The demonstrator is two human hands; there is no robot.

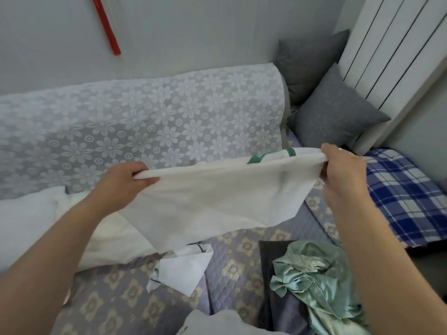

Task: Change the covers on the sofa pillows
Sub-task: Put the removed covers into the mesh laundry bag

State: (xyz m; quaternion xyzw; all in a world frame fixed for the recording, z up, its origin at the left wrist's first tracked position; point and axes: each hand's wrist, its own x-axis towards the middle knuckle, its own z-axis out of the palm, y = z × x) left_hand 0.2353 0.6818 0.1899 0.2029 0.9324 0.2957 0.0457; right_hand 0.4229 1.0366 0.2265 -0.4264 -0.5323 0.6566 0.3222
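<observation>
A white pillow cover (212, 199) with a green mark near its top edge hangs stretched in the air above the sofa seat. My left hand (121, 182) grips its left upper corner. Its right upper corner is gripped by my right hand (343, 175). Below and to the left, a bare white pillow (31, 223) lies on the seat, partly hidden by my left forearm. Two grey pillows (331, 112) lean in the far right corner of the sofa.
The sofa (145, 117) has a floral lace throw on its back and a quilted seat. On the seat lie a folded white cloth (186, 269), a crumpled green satin cover (312, 274) over dark fabric, and a blue plaid cushion (406, 197). A radiator (396, 44) stands at right.
</observation>
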